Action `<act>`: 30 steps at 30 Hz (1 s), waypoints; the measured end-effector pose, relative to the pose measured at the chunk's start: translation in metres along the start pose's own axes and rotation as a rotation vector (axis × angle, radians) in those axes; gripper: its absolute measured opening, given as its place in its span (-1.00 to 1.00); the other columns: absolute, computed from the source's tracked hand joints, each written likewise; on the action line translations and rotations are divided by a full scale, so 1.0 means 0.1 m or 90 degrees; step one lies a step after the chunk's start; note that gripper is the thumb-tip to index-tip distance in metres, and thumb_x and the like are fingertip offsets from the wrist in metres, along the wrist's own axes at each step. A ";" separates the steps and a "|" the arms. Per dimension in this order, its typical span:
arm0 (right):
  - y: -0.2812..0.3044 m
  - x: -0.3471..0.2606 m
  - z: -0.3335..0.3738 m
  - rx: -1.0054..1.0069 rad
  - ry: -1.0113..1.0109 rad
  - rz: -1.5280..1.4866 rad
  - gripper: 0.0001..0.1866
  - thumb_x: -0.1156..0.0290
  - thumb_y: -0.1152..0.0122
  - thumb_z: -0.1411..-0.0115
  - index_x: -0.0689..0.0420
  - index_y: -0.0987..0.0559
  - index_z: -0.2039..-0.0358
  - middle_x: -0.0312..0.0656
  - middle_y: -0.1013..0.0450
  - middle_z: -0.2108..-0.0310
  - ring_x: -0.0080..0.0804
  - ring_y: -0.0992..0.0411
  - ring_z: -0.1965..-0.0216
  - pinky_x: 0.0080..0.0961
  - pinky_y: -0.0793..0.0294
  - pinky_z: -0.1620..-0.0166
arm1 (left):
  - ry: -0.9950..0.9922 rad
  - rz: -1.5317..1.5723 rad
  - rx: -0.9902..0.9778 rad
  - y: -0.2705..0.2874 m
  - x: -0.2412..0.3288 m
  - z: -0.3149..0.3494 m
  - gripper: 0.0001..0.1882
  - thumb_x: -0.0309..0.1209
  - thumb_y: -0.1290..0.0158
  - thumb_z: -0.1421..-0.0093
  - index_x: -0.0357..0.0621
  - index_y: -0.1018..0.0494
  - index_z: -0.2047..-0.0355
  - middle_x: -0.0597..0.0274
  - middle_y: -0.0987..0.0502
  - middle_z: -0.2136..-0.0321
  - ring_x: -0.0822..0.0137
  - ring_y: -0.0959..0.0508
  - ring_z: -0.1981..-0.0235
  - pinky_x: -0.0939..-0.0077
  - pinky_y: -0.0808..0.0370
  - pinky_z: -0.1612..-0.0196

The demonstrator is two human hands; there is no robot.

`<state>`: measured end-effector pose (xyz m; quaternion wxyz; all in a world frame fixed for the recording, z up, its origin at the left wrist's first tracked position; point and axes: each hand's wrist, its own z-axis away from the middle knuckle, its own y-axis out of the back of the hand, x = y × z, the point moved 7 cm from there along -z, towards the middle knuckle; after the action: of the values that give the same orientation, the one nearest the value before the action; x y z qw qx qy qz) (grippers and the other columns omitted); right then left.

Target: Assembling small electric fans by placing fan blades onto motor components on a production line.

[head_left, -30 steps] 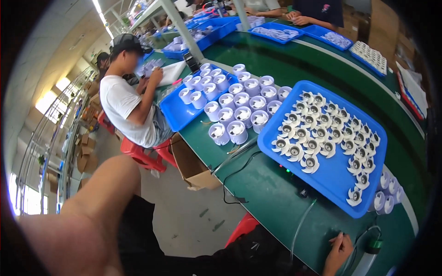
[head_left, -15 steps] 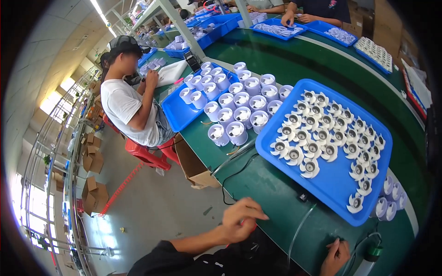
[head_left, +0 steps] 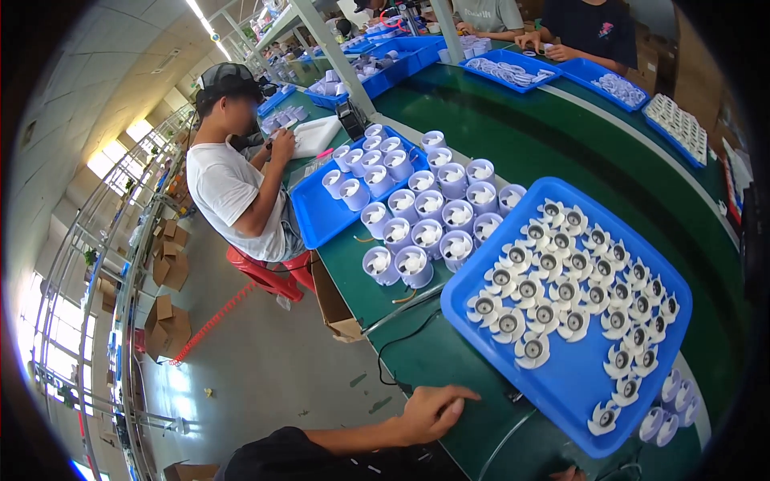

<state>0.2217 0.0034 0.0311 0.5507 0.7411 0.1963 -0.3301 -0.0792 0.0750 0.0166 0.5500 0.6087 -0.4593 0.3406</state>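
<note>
My left hand (head_left: 433, 413) hovers at the table's near edge, left of the large blue tray (head_left: 553, 398). Its index finger is stretched toward the tray and the other fingers are curled; I see nothing in it. Of my right hand (head_left: 568, 474) only a sliver shows at the lower edge, below the tray, so its fingers cannot be made out. Many white fan impellers (head_left: 532, 349) with dark round hubs lie in the tray. Beyond it, to the left, stand rows of pale lilac cup-shaped housings (head_left: 414, 267) with white blades inside.
A smaller blue tray (head_left: 321, 228) holds more housings. Several housings (head_left: 659, 426) stand right of the big tray. A black cable (head_left: 393, 343) and a clear tube (head_left: 501, 441) cross the green table. A co-worker in white (head_left: 233, 180) sits at left; others work across the table.
The whole view has shifted, so the table and trays appear lower. My left hand is lower and slightly further right. My right hand has mostly dropped out at the lower edge.
</note>
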 end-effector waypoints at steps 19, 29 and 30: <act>-0.03 -0.21 -0.17 0.069 0.100 0.062 -0.50 0.44 -0.05 -0.38 0.14 -0.33 0.77 -0.17 -0.08 0.79 -0.34 -0.06 0.74 -0.29 -0.11 0.61 | -0.121 -0.180 -0.045 -0.10 0.20 -0.12 -0.80 -0.45 0.02 -0.30 -0.11 -0.52 0.47 0.24 -0.47 0.58 0.21 -0.52 0.55 0.35 -0.47 0.48; -0.05 0.00 0.02 0.032 -0.016 0.065 -0.48 0.24 -0.01 -0.42 0.20 -0.48 0.69 -0.11 -0.27 0.69 -0.30 -0.14 0.70 -0.32 -0.17 0.57 | -0.102 -0.177 -0.028 -0.07 0.18 -0.05 -0.78 -0.44 0.00 -0.31 -0.12 -0.55 0.48 0.23 -0.51 0.58 0.19 -0.54 0.57 0.33 -0.47 0.51; -0.02 -0.04 0.03 0.060 -0.018 0.043 -0.50 0.23 -0.03 -0.41 0.19 -0.51 0.67 -0.10 -0.28 0.69 -0.32 -0.14 0.70 -0.32 -0.15 0.56 | -0.100 -0.183 -0.035 -0.11 0.16 -0.04 -0.78 -0.42 0.00 -0.31 -0.10 -0.56 0.48 0.22 -0.51 0.59 0.19 -0.54 0.58 0.33 -0.47 0.52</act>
<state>0.2168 0.0012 0.0323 0.5287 0.7678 0.1479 -0.3304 -0.0631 0.0752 0.0285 0.5716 0.6781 -0.4180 0.1968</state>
